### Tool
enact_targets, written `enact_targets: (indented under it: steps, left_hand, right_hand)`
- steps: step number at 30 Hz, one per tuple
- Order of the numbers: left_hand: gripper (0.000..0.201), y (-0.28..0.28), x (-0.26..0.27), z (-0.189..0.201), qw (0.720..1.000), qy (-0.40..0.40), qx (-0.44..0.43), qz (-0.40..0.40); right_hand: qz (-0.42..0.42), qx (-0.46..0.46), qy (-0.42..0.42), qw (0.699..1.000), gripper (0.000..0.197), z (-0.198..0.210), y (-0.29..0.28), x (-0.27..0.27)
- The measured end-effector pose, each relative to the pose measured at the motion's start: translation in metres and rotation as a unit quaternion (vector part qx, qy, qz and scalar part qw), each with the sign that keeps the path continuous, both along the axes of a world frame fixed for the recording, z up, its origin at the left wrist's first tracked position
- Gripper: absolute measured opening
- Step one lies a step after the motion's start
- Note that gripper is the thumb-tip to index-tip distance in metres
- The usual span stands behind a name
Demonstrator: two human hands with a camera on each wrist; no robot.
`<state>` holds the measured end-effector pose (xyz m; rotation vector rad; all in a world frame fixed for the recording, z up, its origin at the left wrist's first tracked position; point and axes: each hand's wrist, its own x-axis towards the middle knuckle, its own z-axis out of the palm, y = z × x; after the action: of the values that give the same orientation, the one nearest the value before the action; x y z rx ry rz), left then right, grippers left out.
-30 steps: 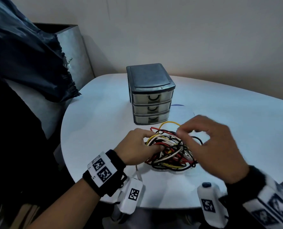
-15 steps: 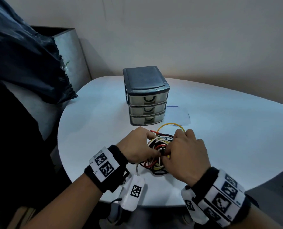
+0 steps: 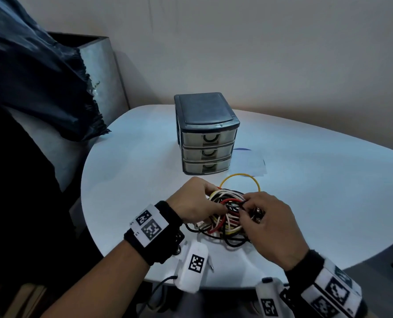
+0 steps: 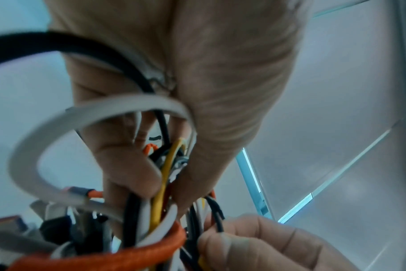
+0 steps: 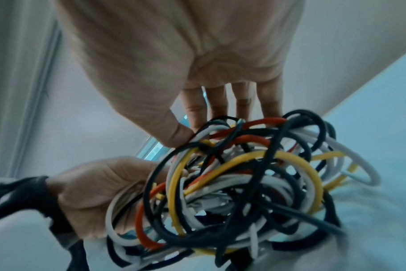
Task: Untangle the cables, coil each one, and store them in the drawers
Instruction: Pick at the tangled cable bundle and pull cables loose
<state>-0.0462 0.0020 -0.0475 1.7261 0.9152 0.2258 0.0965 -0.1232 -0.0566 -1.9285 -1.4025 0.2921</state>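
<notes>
Fingers (image 4: pixel 137 176) of the left hand (image 3: pixel 194 203) curl round a bunch of strands at the left side of the cable tangle (image 3: pixel 228 214), with yellow, white and black leads running between thumb and fingers in the left wrist view. At the right side of the tangle the right hand (image 3: pixel 267 228) has its thumb and forefinger tips pressed together on a thin black strand, while its other fingers reach straight over the top of the heap in the right wrist view.

All of the tangle lies on the white table (image 3: pixel 328 180), close to its near edge and between the two hands. It is a loose, rounded knot of smooth round cords in black, white, yellow and red-orange; one orange lead shows a woven, braided sheath in the left wrist view. A single yellow loop (image 3: pixel 240 177) arches out of the far side of the heap towards the drawer unit (image 3: pixel 206 134).

That unit stands further in on the table, well apart from the hands. It is a small boxy chest of dark grey plastic with a flat lid and three translucent drawers, all closed, each with a curved dark handle. Just to its right a pale sheet of paper (image 3: pixel 248 162) lies flat on the tabletop.
</notes>
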Motion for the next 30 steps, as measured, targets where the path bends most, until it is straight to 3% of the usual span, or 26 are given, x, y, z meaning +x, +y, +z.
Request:
enact_targets:
  steps: [6,11,16,22,27,30]
  left_hand:
    - [0.022,0.000,-0.004,-0.001,0.996,-0.029,-0.077,0.021]
    - [0.016,0.001,-0.002,-0.003,0.995,-0.020,-0.085,0.056]
    - [0.017,0.001,0.000,-0.005,0.993,-0.023,-0.090,0.074]
    - [0.016,0.002,0.001,-0.005,0.994,-0.015,-0.079,0.072]
    - [0.013,-0.001,0.004,-0.006,0.995,-0.013,-0.065,0.074]
    - [0.016,-0.003,0.004,-0.007,0.996,-0.017,-0.055,0.071]
  right_hand:
    - [0.023,0.032,-0.061,0.997,0.024,-0.005,0.005,-0.002]
    - [0.066,-0.024,-0.064,0.996,0.011,-0.001,0.005,-0.009]
    - [0.085,-0.039,-0.085,0.992,0.031,0.003,-0.002,-0.012]
    - [0.144,-0.043,-0.115,0.982,0.033,0.001,-0.005,-0.002]
    - [0.092,-0.038,-0.146,0.984,0.028,0.003,-0.004,0.001]
    - [0.045,-0.029,-0.113,0.992,0.027,0.005,-0.002,-0.004]
